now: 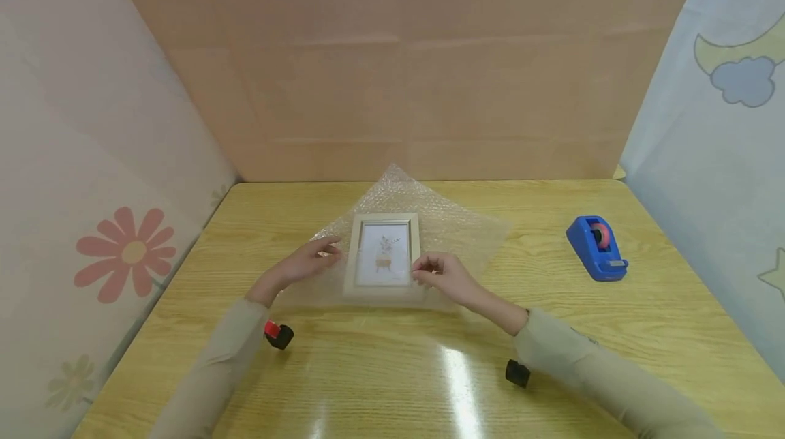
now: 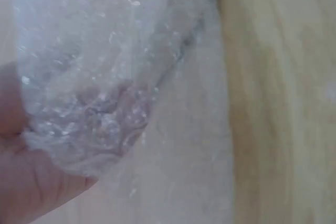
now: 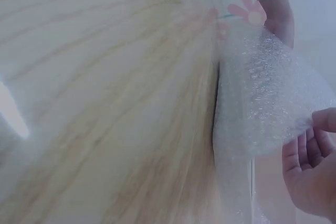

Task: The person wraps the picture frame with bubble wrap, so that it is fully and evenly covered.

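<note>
A picture frame [image 1: 414,234] with a pale border and a small plant print lies face up on a sheet of bubble wrap [image 1: 454,210]. At the frame's lower right, my right hand [image 1: 446,277] pinches a raised edge of the bubble wrap between thumb and finger, as the right wrist view shows. My left hand [image 1: 306,260] is beside the frame's left side, its fingers loosely extended and touching the wrap. In the left wrist view, bubble wrap [image 2: 100,35] covers those fingers and blurs them; the thumb stays outside the wrap.
A blue tape dispenser [image 1: 591,248] with a pink-cored roll stands on the right of the wooden table [image 1: 392,371]. Patterned cloth walls [image 1: 122,153] rise at both sides, and a tan sheet [image 1: 398,84] hangs behind. Black wrist devices show under both sleeves.
</note>
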A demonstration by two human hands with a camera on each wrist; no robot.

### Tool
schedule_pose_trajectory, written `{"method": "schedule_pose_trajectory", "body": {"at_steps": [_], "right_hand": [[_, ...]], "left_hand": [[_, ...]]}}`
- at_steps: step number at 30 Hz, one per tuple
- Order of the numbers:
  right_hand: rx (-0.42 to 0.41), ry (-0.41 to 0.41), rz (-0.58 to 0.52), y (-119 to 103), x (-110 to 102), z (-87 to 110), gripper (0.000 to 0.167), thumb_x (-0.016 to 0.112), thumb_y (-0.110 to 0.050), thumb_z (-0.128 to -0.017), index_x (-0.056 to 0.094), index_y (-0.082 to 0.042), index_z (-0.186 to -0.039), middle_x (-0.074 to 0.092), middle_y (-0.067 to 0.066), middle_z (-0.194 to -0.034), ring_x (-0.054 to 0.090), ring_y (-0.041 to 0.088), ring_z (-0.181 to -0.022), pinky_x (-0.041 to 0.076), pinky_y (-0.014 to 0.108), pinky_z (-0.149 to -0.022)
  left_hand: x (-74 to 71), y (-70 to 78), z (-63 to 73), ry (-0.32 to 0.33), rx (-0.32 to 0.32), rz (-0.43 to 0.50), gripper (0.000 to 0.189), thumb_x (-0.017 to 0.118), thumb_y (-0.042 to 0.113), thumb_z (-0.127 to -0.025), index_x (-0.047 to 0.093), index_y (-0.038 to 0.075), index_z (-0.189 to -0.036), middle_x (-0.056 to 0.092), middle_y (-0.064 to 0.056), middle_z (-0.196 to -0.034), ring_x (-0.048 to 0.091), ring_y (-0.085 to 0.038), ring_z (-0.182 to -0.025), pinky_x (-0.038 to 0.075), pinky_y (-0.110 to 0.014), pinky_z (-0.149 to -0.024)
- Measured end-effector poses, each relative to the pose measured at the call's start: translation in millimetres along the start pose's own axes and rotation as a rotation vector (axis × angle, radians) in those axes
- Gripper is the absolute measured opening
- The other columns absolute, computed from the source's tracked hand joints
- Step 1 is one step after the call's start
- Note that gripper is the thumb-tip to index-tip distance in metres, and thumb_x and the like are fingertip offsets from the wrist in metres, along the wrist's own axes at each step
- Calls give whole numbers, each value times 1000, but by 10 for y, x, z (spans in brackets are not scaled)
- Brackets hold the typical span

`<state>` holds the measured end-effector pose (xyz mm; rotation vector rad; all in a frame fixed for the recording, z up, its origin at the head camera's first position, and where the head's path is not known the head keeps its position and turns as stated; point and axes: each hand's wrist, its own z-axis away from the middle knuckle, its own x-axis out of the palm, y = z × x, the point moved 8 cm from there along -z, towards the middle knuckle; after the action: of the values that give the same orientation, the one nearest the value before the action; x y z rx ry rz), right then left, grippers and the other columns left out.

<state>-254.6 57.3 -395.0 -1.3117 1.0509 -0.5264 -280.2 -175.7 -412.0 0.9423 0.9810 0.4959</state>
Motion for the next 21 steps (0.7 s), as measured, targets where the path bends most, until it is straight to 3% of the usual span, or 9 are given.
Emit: {"method": "schedule_pose_trajectory", "body": {"at_steps": [7,11,17,21], "right_hand": [[127,163,21,234,-170,-185,17,58,-6,-87,61,9,-95,63,15,-87,56,14,-74,48,21,-64],[197,248,57,373,-235,-249,13,59,-5,-84,63,5,-92,63,11,-85,55,13,-73,47,20,-64],[213,251,129,434,-223,-309,12,61,-7,-84,64,3,-90,62,9,-82,52,15,-70,46,24,-61],[184,237,186,418,-202,-351,10,60,-6,-84,65,1,-89,63,9,-83,55,17,-73,48,27,-66]], "left_hand": [[-130,68,-49,99,42,41,54,39,26,-98,23,-3,-141,42,-25,-129,47,-39,-113,42,-48,-92],[-120,75,-93,150,52,-2,54,44,25,-97,27,-4,-139,44,-25,-127,47,-39,-111,45,-45,-89],[-18,7,-164,178,-13,-86,65,59,29,-88,30,1,-139,45,-21,-129,46,-35,-111,46,-43,-86],[79,-22,-236,186,-21,-136,75,67,31,-81,31,0,-139,45,-21,-129,49,-36,-110,46,-44,-86]]}}
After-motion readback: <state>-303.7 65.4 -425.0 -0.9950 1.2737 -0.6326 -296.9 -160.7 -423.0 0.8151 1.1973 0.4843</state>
